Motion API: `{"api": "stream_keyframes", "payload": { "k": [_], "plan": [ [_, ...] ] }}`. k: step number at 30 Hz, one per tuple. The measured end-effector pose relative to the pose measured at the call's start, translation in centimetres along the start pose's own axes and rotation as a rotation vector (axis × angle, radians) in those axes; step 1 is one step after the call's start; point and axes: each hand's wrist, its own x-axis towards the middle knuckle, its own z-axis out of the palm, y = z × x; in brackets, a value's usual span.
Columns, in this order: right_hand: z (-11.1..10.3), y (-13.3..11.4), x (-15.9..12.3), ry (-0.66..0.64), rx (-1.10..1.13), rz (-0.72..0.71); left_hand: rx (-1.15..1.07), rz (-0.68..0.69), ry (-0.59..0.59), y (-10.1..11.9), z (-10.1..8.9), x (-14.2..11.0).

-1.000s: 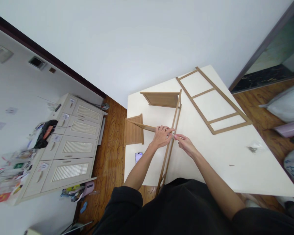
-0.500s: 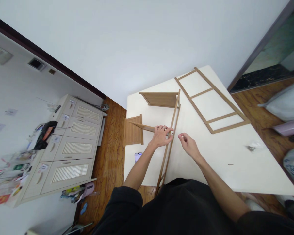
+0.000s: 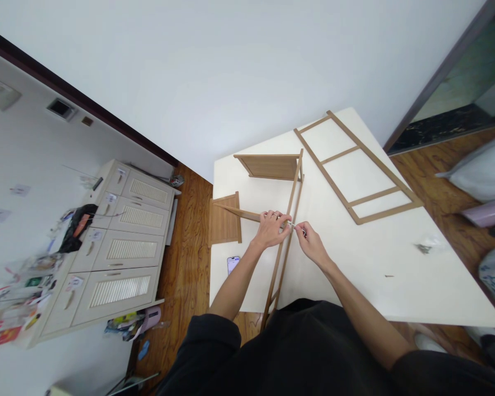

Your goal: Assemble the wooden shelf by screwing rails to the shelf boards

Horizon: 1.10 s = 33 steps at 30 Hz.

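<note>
Clasping the standing frame (image 3: 294,184) with the left hand (image 3: 271,229), pinching a slim metal piece (image 3: 292,224) in the right hand (image 3: 311,242).

Bending the left fingers over the standing frame about midway along; pressing right thumb and forefinger together on the slim metal piece, just right of the standing frame, with its tip near the left fingertips, too small to identify. Meeting the standing frame from the left, end hidden under the left hand: a wooden piece (image 3: 248,214) seen edge-on. At the standing frame's far end: an upright panel (image 3: 274,167). Left of the standing frame, on the white table (image 3: 375,247): a flat panel (image 3: 229,235) and a phone (image 3: 233,264). Right of the standing frame: a flat-lying frame (image 3: 340,154), a clear bag (image 3: 427,247) and a small dark piece (image 3: 389,276).
</note>
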Motion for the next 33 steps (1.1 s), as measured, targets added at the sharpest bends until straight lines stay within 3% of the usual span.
{"api": "stream_keyframes", "payload": {
  "k": [7,15,25,33],
  "plan": [
    [0.1,-0.5,0.1,0.003,-0.044,-0.042,0.003,-0.006,-0.014,0.1,0.0,0.0],
    [-0.5,-0.4,0.5,0.014,-0.266,-0.232,0.028,-0.017,-0.040,0.3,-0.5,0.0],
    [-0.1,-0.3,0.6,0.014,-0.113,-0.109,0.021,0.002,-0.023,0.1,-0.2,-0.1],
    [-1.1,-0.6,1.6,-0.116,-0.042,-0.078,0.040,0.029,-0.032,-0.2,0.1,-0.1]
  ]
}}
